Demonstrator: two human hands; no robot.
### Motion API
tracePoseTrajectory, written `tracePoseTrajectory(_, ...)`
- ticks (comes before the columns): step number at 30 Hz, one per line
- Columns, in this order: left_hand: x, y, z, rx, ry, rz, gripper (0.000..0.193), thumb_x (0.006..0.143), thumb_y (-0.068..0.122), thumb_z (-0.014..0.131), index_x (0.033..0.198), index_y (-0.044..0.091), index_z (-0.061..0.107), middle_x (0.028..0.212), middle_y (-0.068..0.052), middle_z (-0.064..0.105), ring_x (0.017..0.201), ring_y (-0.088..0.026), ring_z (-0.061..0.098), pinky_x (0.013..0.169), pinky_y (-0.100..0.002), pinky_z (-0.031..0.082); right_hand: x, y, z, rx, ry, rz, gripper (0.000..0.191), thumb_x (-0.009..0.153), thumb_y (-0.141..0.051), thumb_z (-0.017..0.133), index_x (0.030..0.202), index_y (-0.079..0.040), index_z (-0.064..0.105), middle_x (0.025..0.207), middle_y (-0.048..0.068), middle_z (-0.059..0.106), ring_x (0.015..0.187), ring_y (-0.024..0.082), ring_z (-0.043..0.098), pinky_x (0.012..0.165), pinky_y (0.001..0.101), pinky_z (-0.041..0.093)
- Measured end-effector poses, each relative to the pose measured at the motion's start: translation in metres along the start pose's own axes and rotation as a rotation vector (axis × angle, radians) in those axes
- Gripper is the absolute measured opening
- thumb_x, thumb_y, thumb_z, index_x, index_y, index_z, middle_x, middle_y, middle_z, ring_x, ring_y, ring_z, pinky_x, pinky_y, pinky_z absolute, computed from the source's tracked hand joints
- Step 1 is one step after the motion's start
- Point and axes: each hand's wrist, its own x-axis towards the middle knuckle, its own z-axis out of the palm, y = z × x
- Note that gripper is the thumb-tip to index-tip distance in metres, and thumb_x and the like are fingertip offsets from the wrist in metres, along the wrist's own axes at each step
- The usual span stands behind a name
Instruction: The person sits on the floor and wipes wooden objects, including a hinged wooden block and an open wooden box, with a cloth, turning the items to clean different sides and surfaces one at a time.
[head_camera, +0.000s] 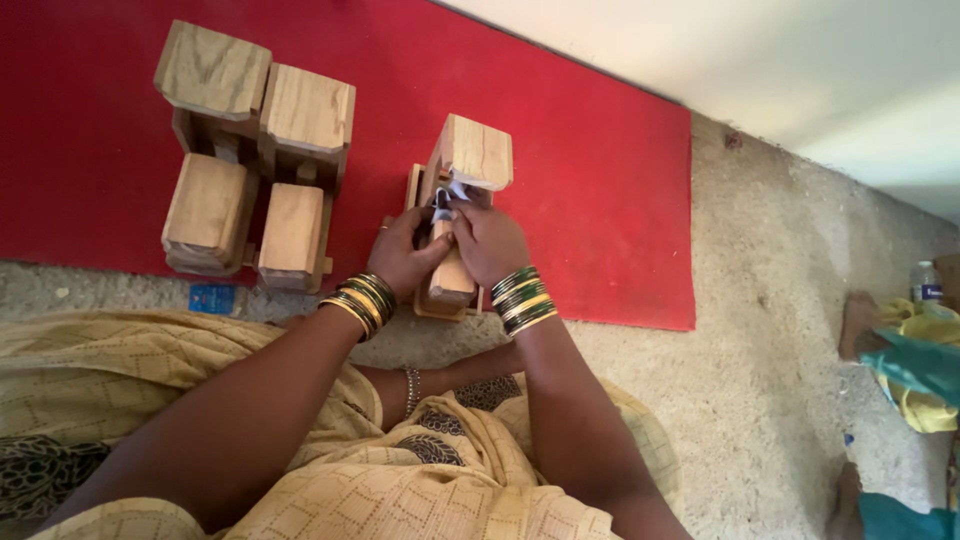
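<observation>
1. Both hands meet at the middle of the view, over a wooden piece (462, 215) that stands on the red mat (600, 200).
2. The left hand (405, 255) presses against the left side of that wooden piece, fingers curled round it, thumb reaching across toward the other hand.
3. The right hand (490, 243) sits on the right side, fingers pinched shut on a small whitish scrap (455, 190), cloth or paper, it is too small to tell which.
4. The scrap is pushed into the gap just under the block-shaped top of the wooden piece, where something dark shows beside it.
5. The lower end of the wooden piece pokes out between the two wrists, near the mat's front edge.
6. Green and gold bangles (522, 298) ring both wrists.
7. Off to the left, well apart from the hands, four more wooden pieces (255, 160) stand packed together on the same mat.
8. A small blue packet (211, 298) lies on the rough floor (770, 350) just in front of that group.
9. Yellow patterned cloth (400, 490) covers the person's lap at the bottom of the view.
10. At the far right edge, a plastic bottle (926, 283) stands beside a heap of teal and yellow fabric (915, 375).
</observation>
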Motion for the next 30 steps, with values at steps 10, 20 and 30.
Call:
tracePoseTrajectory(10, 0.000, 0.001, -0.001, 0.003, -0.014, -0.052, 0.055, 0.088, 0.038, 0.071, 0.131, 0.005, 0.063, 0.106, -0.016, 0.074, 0.094, -0.025, 0.070, 0.086, -0.039, 0.056, -0.001, -0.011, -0.014, -0.036, 0.063, 0.070, 0.021, 0.095, -0.023, 0.063, 0.107, -0.011, 0.076, 0.102, 0.014, 0.074, 0.086, 0.032, 0.072, 0.076, 0.0452, 0.058)
tracePoseTrajectory(20, 0.003, -0.005, 0.003, -0.011, 0.052, 0.094, 0.054, 0.088, 0.035, 0.075, 0.129, 0.001, 0.064, 0.108, -0.019, 0.072, 0.096, -0.026, 0.069, 0.087, -0.039, 0.056, -0.002, 0.009, -0.012, -0.096, 0.332, 0.114, 0.017, 0.092, -0.015, 0.062, 0.100, -0.012, 0.077, 0.100, 0.012, 0.073, 0.088, 0.033, 0.071, 0.078, 0.0453, 0.057)
tracePoseTrajectory(30, -0.001, -0.001, 0.003, -0.064, 0.033, 0.066, 0.055, 0.088, 0.038, 0.073, 0.129, 0.003, 0.063, 0.113, -0.019, 0.071, 0.104, -0.026, 0.069, 0.093, -0.039, 0.055, 0.003, 0.044, 0.007, 0.221, 0.466, 0.065, 0.020, 0.083, -0.005, 0.063, 0.100, -0.001, 0.070, 0.091, 0.016, 0.071, 0.073, 0.030, 0.070, 0.065, 0.0407, 0.056)
